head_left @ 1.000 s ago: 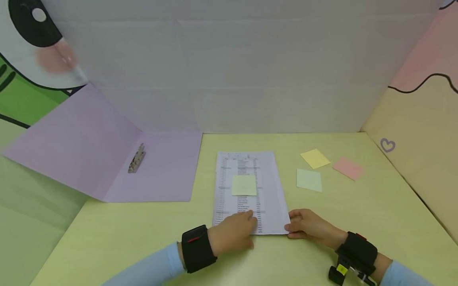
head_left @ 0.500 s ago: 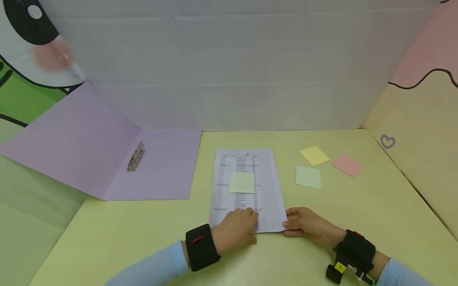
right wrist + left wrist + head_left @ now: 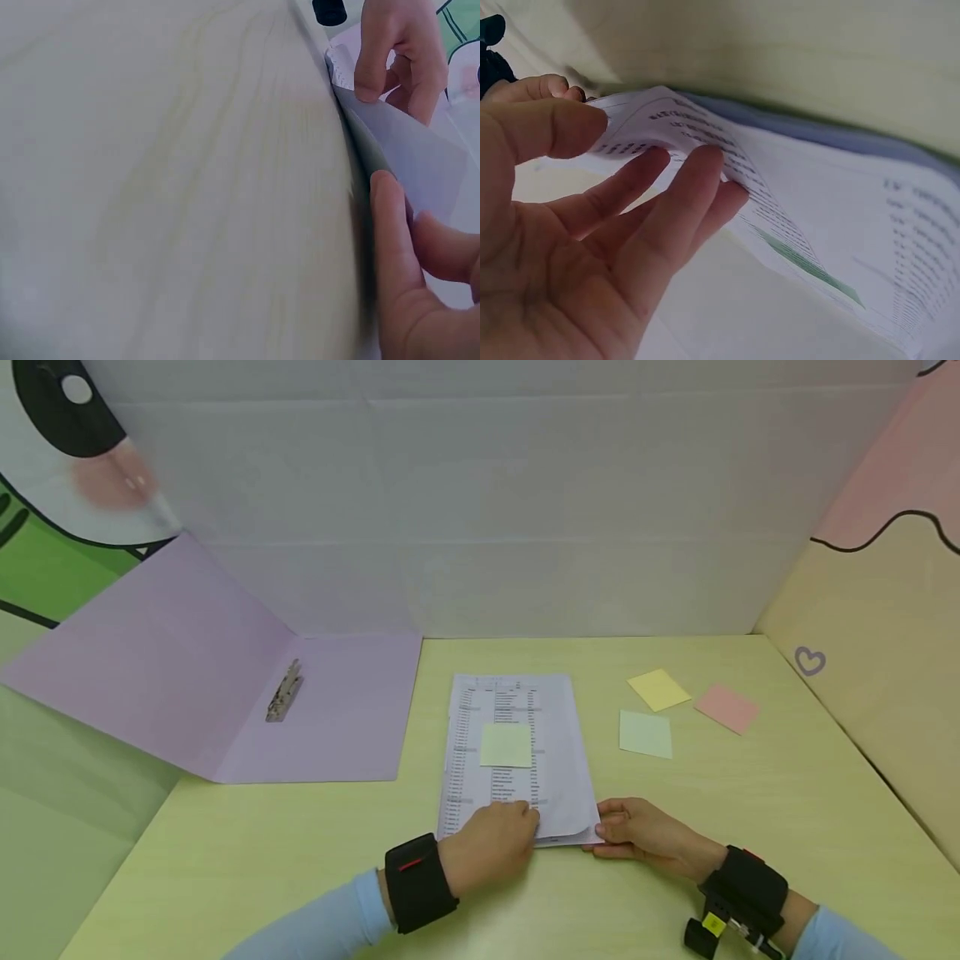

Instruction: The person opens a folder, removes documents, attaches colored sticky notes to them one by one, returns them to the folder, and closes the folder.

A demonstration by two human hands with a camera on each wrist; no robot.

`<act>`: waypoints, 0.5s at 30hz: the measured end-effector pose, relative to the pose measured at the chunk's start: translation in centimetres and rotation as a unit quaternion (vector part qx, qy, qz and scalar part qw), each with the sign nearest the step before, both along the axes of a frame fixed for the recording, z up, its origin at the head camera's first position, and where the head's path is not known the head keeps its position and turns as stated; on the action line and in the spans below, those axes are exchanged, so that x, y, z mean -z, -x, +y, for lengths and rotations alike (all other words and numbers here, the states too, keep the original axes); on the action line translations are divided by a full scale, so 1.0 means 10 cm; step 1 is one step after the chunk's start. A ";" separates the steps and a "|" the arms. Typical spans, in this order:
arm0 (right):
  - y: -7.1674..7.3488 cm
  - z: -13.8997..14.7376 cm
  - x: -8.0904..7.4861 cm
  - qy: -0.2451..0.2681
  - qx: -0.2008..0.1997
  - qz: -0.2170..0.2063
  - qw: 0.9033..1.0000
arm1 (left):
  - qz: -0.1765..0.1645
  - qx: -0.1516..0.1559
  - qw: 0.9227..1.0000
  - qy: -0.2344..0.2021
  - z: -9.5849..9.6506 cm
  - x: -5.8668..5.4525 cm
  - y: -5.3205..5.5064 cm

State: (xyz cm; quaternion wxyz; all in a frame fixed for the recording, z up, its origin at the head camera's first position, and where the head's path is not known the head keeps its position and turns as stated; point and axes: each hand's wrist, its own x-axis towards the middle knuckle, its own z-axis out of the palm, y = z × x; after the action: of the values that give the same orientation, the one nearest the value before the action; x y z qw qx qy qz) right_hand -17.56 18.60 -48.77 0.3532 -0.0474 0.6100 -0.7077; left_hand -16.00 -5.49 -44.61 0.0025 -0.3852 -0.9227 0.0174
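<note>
A stack of printed sheets (image 3: 564,768) lies in the middle of the table, with a pale green sticky note (image 3: 506,745) on its top page. At the lower edge, my left hand (image 3: 489,842) pinches the top sheet (image 3: 810,161), whose edge bends up off the page beneath. My right hand (image 3: 651,833) grips the stack's lower right corner, one finger below and the thumb above, as the right wrist view shows. In the left wrist view the left fingers (image 3: 697,180) are bent towards the thumb, and the paper partly hides their contact.
An open purple folder (image 3: 352,718) with a metal clip (image 3: 285,692) stands at the left. Yellow (image 3: 660,690), pink (image 3: 727,709) and pale green (image 3: 646,734) paper squares lie right of the stack. A grey wall (image 3: 585,510) rises behind the table.
The top sheet's lower right corner has lifted, showing the page under it. My left thumb, earlier sticking out below the edge, has drawn in. The right hand has barely moved.
</note>
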 end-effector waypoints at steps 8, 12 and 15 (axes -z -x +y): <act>0.06 -0.04 -0.01 -0.162 0.000 0.193 0.968 | -0.006 -0.017 1.000 -0.008 -0.01 0.04 0.05; 0.11 -0.08 -0.12 -0.311 -0.003 0.353 0.882 | -0.037 -0.042 0.998 -0.021 -0.02 0.02 0.09; 0.16 -0.12 -0.18 -0.393 -0.036 0.445 0.803 | -0.059 -0.053 0.996 -0.039 -0.03 0.02 0.12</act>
State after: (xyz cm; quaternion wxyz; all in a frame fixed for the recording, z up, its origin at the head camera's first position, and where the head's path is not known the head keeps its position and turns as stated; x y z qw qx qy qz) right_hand -19.15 17.44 -46.93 0.0564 -0.2364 0.9241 -0.2947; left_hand -17.24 -5.76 -44.83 -0.0375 -0.3358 -0.9403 -0.0415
